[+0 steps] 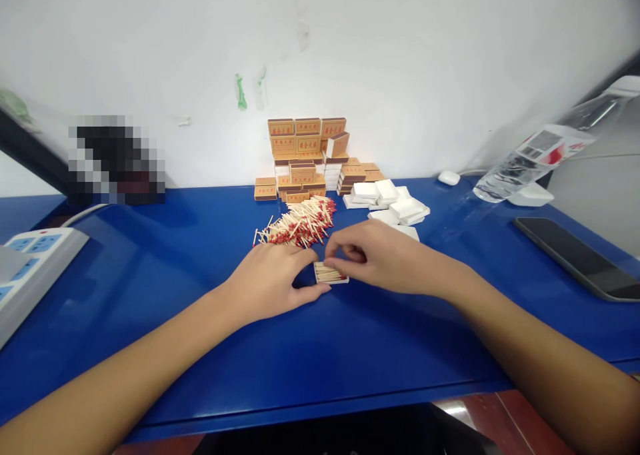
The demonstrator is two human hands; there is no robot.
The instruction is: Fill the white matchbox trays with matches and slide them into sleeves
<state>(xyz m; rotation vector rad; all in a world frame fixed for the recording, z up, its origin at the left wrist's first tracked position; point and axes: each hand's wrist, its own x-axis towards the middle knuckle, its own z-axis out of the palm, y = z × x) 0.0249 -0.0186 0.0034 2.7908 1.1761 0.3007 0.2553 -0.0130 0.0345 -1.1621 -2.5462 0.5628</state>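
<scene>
A small white matchbox tray [346,281] lies on the blue table, filled with a layer of pale wooden matches [327,272]. My left hand [273,278] grips the tray's left end, thumb along its near side and forefinger at the far side. Over the tray's far right part, my right hand [377,258] has its thumb and forefinger curled close together, the thumb touching the matches. Whether a match is between those fingertips cannot be made out. Just behind my hands spreads a heap of loose red-tipped matches [303,223].
White empty-looking trays [407,207] are piled right of the heap. Orange-brown matchboxes [307,142] are stacked against the wall. At right are a phone [580,255], a tilted plastic bottle [530,152] and a white case [449,177]. A power strip [43,262] sits at left.
</scene>
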